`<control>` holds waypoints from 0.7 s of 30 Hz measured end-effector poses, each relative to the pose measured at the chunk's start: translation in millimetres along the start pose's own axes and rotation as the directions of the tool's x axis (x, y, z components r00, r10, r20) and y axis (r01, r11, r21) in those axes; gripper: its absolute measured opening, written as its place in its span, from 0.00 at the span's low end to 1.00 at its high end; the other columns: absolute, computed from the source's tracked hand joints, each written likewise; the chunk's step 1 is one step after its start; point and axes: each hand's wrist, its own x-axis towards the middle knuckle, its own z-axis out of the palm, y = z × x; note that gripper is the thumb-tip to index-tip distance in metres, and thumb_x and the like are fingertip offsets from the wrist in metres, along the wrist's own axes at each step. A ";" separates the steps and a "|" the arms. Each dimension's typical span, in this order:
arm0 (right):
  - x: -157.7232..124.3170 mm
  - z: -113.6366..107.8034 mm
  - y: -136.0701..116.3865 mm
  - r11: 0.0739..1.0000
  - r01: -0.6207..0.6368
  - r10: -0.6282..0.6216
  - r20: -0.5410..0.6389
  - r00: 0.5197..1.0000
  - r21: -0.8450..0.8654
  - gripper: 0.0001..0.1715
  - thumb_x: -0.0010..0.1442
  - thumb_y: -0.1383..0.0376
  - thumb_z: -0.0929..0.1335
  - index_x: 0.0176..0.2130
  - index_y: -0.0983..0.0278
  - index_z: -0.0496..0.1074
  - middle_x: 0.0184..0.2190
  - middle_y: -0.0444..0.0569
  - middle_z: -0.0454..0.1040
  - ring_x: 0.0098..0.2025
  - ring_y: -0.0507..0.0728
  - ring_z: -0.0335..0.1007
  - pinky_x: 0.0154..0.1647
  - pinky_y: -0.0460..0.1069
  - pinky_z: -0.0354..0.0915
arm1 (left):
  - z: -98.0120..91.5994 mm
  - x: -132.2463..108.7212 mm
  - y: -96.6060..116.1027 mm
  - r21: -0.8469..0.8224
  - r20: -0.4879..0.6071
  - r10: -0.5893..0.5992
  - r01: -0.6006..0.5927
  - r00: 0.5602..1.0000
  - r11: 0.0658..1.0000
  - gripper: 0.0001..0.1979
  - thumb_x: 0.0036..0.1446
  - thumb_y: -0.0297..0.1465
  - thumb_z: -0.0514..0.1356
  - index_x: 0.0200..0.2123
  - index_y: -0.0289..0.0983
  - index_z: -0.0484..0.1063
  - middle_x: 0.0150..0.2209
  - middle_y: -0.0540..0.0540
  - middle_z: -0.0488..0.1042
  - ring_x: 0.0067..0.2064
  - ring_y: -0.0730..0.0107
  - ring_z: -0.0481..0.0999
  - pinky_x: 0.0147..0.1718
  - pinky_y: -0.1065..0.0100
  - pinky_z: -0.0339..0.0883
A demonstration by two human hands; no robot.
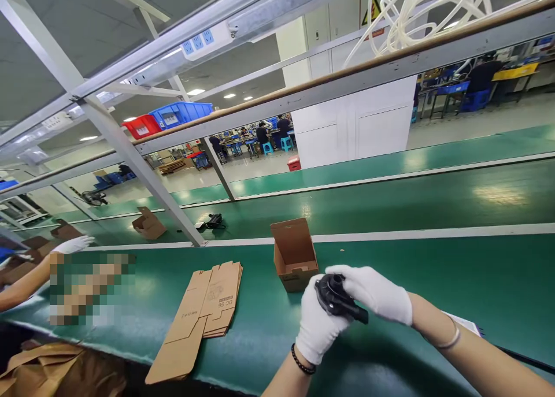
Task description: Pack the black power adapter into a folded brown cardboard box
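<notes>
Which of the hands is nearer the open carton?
Left. The left hand sits just below the open carton, gripping the black part; the right hand is farther to the carton's right.

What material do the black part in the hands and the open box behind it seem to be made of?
Black round part: probably moulded plastic, matte with a slight sheen. Small open brown box: corrugated cardboard, plain and dull, with folded flaps. Both hands hold the part in white gloves.

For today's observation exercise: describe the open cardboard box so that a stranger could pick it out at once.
Start at the green workbench. Just beyond the two gloved hands holding a black plastic part stands the open cardboard box. Unlike the flat box blanks to its left, it is folded up, with its flap raised.
</notes>
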 end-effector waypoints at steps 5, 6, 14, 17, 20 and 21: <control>-7.6 8.3 -26.4 0.966 -0.062 0.060 -0.019 0.998 -0.251 0.47 0.53 0.56 0.70 0.66 0.62 0.53 0.40 0.53 0.79 0.38 0.63 0.77 0.36 0.52 0.68 | 2.3 -3.5 -2.6 0.031 -0.256 0.182 -0.180 0.949 0.983 0.26 0.38 0.32 0.70 0.42 0.39 0.67 0.40 0.44 0.76 0.43 0.57 0.76 0.47 0.56 0.71; -8.1 9.8 -28.9 0.949 -0.047 0.040 -0.029 0.999 -0.312 0.45 0.55 0.58 0.69 0.66 0.62 0.53 0.39 0.53 0.79 0.37 0.63 0.77 0.34 0.51 0.69 | 0.9 -4.3 -5.6 0.050 -0.252 0.214 -0.209 0.944 0.977 0.25 0.40 0.34 0.70 0.43 0.39 0.67 0.41 0.44 0.76 0.42 0.56 0.76 0.46 0.56 0.71; -18.4 -25.1 -16.3 0.901 0.098 -0.141 -0.071 0.987 -0.422 0.35 0.61 0.61 0.65 0.65 0.58 0.55 0.48 0.51 0.77 0.43 0.61 0.77 0.39 0.51 0.72 | -131.3 45.6 -35.4 0.539 -0.027 0.533 -0.436 0.846 0.720 0.74 0.20 0.52 0.75 0.67 0.41 0.38 0.66 0.31 0.48 0.69 0.35 0.42 0.66 0.41 0.38; -3.8 -42.9 -12.3 0.900 0.088 -0.139 -0.088 0.986 -0.427 0.34 0.62 0.61 0.64 0.66 0.58 0.56 0.52 0.52 0.75 0.50 0.61 0.74 0.46 0.52 0.70 | -159.6 80.5 -44.5 0.419 0.102 0.257 -0.276 0.961 0.865 0.78 0.21 0.52 0.75 0.68 0.38 0.29 0.67 0.29 0.43 0.69 0.35 0.37 0.65 0.40 0.36; 24.5 -52.6 -15.4 0.857 0.087 -0.125 -0.041 0.991 -0.507 0.34 0.62 0.61 0.63 0.65 0.59 0.58 0.46 0.52 0.77 0.44 0.60 0.75 0.44 0.52 0.69 | -135.0 99.2 -56.4 0.077 0.379 0.245 -0.294 0.893 0.953 0.74 0.29 0.46 0.75 0.68 0.41 0.26 0.67 0.30 0.49 0.67 0.41 0.52 0.63 0.44 0.51; 35.2 -55.2 -17.9 0.829 0.089 -0.111 -0.007 0.994 -0.551 0.33 0.61 0.61 0.63 0.65 0.59 0.58 0.43 0.51 0.78 0.41 0.59 0.75 0.41 0.51 0.69 | -120.6 100.9 -60.5 -0.010 0.426 0.272 -0.296 0.863 0.955 0.73 0.32 0.43 0.75 0.67 0.42 0.25 0.66 0.31 0.50 0.66 0.43 0.55 0.62 0.45 0.53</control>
